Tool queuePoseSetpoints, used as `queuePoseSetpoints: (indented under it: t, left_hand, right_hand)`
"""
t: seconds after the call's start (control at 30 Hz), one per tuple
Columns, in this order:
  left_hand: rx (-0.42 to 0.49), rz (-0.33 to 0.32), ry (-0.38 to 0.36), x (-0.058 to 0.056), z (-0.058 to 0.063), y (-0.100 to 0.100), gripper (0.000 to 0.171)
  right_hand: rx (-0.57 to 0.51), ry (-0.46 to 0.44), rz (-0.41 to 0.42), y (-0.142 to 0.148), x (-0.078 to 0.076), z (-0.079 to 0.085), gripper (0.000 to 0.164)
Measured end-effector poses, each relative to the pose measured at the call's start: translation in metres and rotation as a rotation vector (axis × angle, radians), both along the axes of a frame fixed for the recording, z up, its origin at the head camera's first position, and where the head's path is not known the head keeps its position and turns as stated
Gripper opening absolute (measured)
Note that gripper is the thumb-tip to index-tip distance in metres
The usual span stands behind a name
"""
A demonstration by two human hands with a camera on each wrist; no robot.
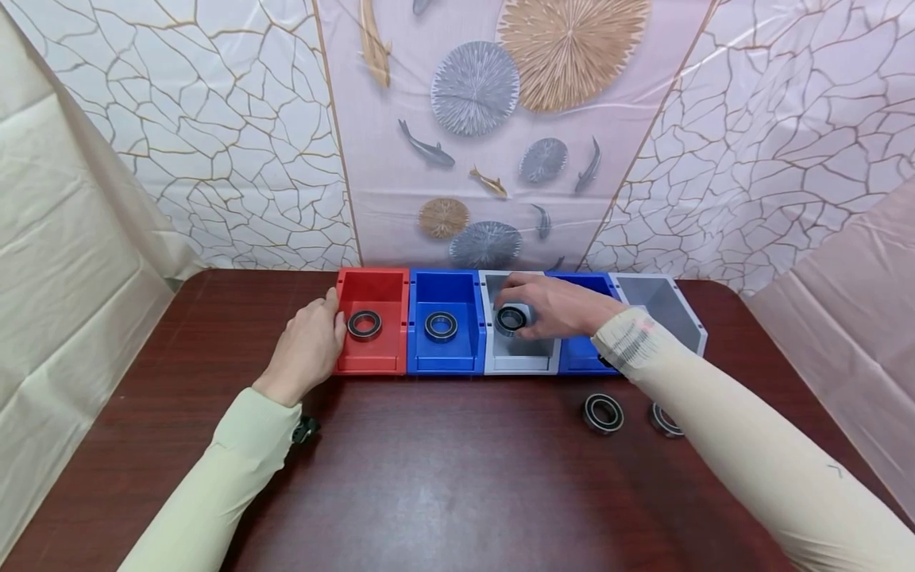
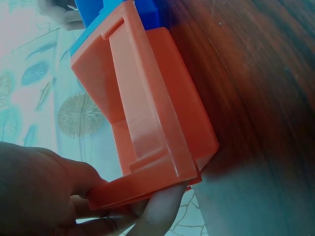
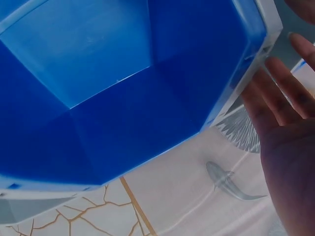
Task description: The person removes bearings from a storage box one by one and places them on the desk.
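My left hand (image 1: 307, 345) grips the outer side wall of a red bin (image 1: 373, 284) at the left end of a joined row; the left wrist view shows the fingers and thumb hooked round its rim. A black-rimmed ball bearing (image 1: 364, 337) lies inside it. The blue bin (image 1: 446, 290) beside it holds another bearing (image 1: 441, 338). Over the grey bin (image 1: 522, 365), my right hand (image 1: 546, 302) holds a third bearing (image 1: 510, 332) between thumb and fingers. The right wrist view shows that hand's fingers (image 3: 278, 93), but its bearing is hidden.
Right of the grey bin stand a second blue bin (image 1: 582, 361) and another grey bin (image 1: 654, 294). Two bearings lie on the dark wooden table: one bearing (image 1: 603, 429) is fully visible, the other bearing (image 1: 665, 427) partly behind the right sleeve (image 1: 743, 445). A patterned curtain (image 1: 286, 119) hangs behind.
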State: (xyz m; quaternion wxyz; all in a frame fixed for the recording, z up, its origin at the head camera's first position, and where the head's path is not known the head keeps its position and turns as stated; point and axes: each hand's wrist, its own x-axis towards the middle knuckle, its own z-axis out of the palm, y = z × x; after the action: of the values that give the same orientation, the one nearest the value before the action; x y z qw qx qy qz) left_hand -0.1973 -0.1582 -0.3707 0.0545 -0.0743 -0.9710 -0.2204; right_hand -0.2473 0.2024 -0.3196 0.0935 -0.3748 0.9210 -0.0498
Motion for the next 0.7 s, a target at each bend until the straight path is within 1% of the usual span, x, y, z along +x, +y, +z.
queuePoseSetpoints:
  t: [0.13, 0.37, 0.53, 0.7]
  left_hand:
    - [0.001, 0.0, -0.01, 0.0, 0.0, 0.0, 0.054]
    - [-0.001, 0.004, -0.013, 0.0, 0.001, 0.002, 0.055]
    - [0.0, 0.003, -0.001, -0.001, 0.001, 0.002, 0.054]
    - [-0.003, 0.003, -0.006, 0.0, 0.001, 0.001, 0.054]
  right_hand:
    - [0.025, -0.01, -0.012, -0.003, -0.003, -0.005, 0.045]
    - [0.093, 0.024, 0.021, -0.004, -0.008, -0.015, 0.045]
    - [0.121, 0.047, 0.021, -0.005, -0.012, -0.018, 0.046]
    - [0.143, 0.035, 0.013, -0.009, -0.015, -0.021, 0.047]
